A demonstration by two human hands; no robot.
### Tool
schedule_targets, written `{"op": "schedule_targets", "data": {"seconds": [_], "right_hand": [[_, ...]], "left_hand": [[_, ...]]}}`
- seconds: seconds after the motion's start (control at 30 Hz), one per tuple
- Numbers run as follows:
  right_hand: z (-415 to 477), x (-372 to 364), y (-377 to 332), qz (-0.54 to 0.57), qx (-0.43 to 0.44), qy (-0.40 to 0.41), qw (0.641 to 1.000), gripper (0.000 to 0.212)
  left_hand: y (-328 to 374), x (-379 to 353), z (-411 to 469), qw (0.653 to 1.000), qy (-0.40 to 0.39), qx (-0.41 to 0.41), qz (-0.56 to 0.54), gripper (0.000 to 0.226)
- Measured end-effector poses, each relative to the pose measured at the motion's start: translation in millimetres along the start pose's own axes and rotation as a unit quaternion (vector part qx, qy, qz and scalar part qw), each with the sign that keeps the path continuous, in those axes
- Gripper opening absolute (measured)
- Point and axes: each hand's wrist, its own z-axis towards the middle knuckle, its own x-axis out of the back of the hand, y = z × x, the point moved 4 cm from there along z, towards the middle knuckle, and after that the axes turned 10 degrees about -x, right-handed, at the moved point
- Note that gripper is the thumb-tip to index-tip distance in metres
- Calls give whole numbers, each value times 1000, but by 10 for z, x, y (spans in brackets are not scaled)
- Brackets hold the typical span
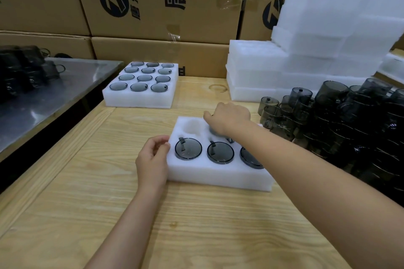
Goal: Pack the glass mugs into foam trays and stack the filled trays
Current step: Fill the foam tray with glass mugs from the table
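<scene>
A white foam tray (209,173) lies in the middle of the wooden table. Its front row holds three smoky glass mugs (188,148), bottoms up. My right hand (229,117) reaches over the back row and grips a mug (213,130) sitting in the middle back hole. The back left hole (193,125) is empty. My left hand (152,159) rests against the tray's left edge with fingers loosely curled, holding nothing. A second foam tray (137,99), filled with several mugs, sits further back on the left.
A heap of loose dark glass mugs (341,120) covers the table's right side. Stacks of empty foam trays (306,50) stand at the back right. Cardboard boxes (157,2) wall the back. A metal table (43,94) with more mugs stands left.
</scene>
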Motion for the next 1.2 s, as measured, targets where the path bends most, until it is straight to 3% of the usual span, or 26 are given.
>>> {"op": "schedule_targets", "data": {"seconds": [0.13,0.23,0.33,0.43,0.5,0.7,0.83,0.9,0.97,1.03,1.1,1.2], "right_hand": [[10,-96,21,40,25,-79,996,75],[17,-140,21,68,110,-99,987,66],[2,-291,44,41,123,-108,986,57],[16,-399,37,-105,131,-72,983,65],[40,-416,43,-135,112,-67,982,68],[58,-411,27,-123,118,-100,980,71],[-69,-395,85,-194,135,-37,971,64],[-180,-272,51,-131,156,11,979,50],[-336,-89,57,43,158,52,985,35],[-511,59,229,169,110,111,973,26],[-735,131,559,173,24,192,966,25],[-1046,126,1053,75,-91,215,970,25]], "left_hand": [[118,-7,-24,999,4,-24,41,24],[462,-82,-29,976,-8,-167,142,24],[814,-556,17,936,-161,-257,178,46],[793,-1173,28,880,-362,-179,250,52],[628,-1353,29,850,-416,-109,305,50],[480,-1330,65,882,-382,-111,254,45],[605,-1290,-48,837,-319,-265,357,39],[669,-1238,-147,819,-275,-309,397,42],[758,-1123,-235,824,-224,-328,404,51],[811,-897,-236,850,-155,-342,369,58],[741,-583,-115,893,-96,-300,321,50],[441,-174,87,984,-66,-84,142,28]]}}
